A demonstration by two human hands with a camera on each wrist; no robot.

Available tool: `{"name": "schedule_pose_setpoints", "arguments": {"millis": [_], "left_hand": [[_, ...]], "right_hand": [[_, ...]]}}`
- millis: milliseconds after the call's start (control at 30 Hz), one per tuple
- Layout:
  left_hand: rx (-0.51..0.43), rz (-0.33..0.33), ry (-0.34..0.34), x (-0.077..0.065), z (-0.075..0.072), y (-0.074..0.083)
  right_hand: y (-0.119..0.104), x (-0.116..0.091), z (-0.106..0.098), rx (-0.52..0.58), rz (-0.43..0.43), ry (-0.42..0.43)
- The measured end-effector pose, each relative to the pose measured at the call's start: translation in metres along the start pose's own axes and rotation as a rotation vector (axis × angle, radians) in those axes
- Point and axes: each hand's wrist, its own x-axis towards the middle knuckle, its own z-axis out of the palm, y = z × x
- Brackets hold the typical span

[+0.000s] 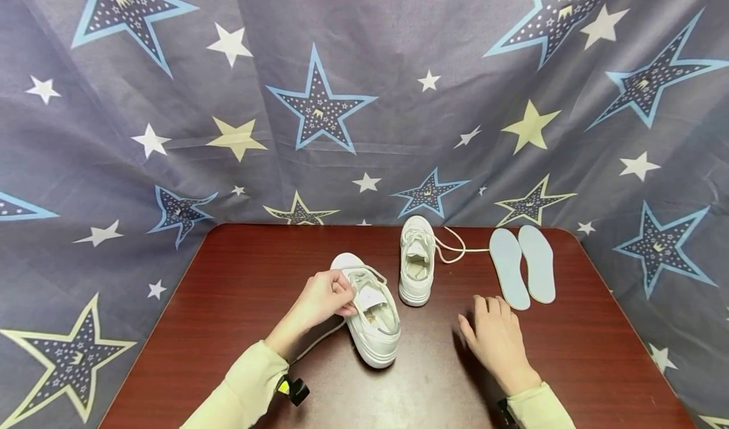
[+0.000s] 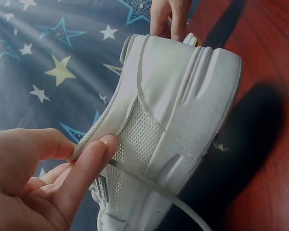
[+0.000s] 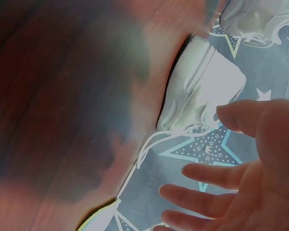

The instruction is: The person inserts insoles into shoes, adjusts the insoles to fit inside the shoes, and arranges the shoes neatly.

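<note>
the worktop [image 1: 256,264] looks glossy and smooth, so anything tugged on it may skid. the near shoe [image 1: 370,339], just on the 9 o'clock side of the middle and with its toe toward 11 o'clock, seems likeliest to swivel or tip: no hand steadies its heel, and a hard pull toward 8 o'clock could drag it round. the far shoe [image 1: 416,255], between 1 and 2 o'clock from the near one, stands apart, though a careless reach could knock it. the pair of insoles [image 1: 508,269] lies side by side between 2 and 3 o'clock from the near shoe; a sideways brush could push them askew. the far lace [image 1: 475,250] runs toward 3 o'clock as far as an insole, so a snag there could shift both. the near lace [image 2: 159,188] could slip loose or twist if drawn unevenly.

the right grip [image 1: 497,339], at 3 o'clock from the near shoe and just short of the insoles, is fairly wide, fingers loosely spread, holding nothing. the left grip [image 1: 324,299], between 9 and 10 o'clock from that shoe, is narrow, thumb and fingers pinching the near lace beside the mesh; whether it also takes in the shoe's edge, i cannot tell.
</note>
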Motion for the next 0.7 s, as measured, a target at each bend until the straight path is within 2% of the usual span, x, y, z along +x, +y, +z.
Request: {"name": "schedule_pose_setpoints", "arguments": {"millis": [467, 700], "left_hand": [[-0.188, -0.069, -0.081, -0.029, 0.021, -0.004], [-0.300, -0.113, -0.127, -0.037, 0.033, -0.007]], "right_hand": [[-0.004, -0.002, 0.000, -0.005, 0.008, -0.040], [-0.007, -0.001, 0.003, 0.009, -0.002, -0.023]]}}
